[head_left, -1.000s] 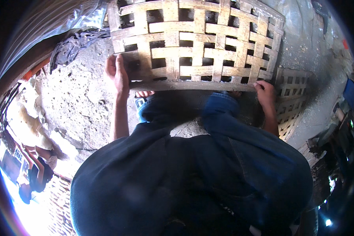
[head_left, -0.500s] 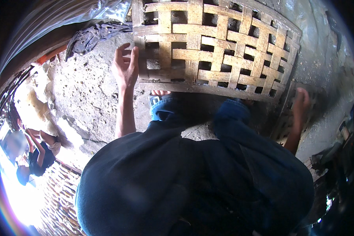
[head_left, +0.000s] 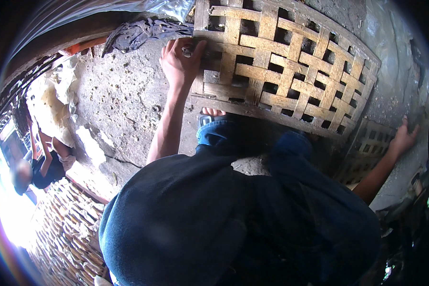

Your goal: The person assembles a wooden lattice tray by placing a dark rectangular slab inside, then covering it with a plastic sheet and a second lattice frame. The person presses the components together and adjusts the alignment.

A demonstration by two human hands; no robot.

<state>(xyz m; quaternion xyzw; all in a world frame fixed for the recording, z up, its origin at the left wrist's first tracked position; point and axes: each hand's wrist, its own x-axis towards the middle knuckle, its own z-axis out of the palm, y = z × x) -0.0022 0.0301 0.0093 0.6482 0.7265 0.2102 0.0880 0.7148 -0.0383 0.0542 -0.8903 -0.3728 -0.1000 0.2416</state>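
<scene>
A large woven bamboo panel (head_left: pixel 286 66) with a wooden frame lies in front of my feet, its strips crossing over square gaps. My left hand (head_left: pixel 182 64) is at the panel's left edge. Its fingers are curled beside the frame and the thumb lies on the frame, so the edge sits in its grasp. A small grey-white spot shows between thumb and fingers; what it is I cannot make out. My right hand (head_left: pixel 404 140) is stretched out at the far right, fingers spread and holding nothing. It is just beyond a second, darker lattice panel (head_left: pixel 374 143) on the ground.
A crumpled dark cloth (head_left: pixel 145 34) lies beyond my left hand, below clear plastic sheeting (head_left: pixel 124 7). Rough grey floor (head_left: pixel 124 95) with scattered bits spreads at left. Another person (head_left: pixel 47 157) is at the far left, near a pale sack (head_left: pixel 47 105) and a slatted bamboo surface (head_left: pixel 66 233).
My left hand has moved onto the panel's left edge and its fingers have curled. My right hand has reached farther right and spread its fingers. The whole view has shifted slightly.
</scene>
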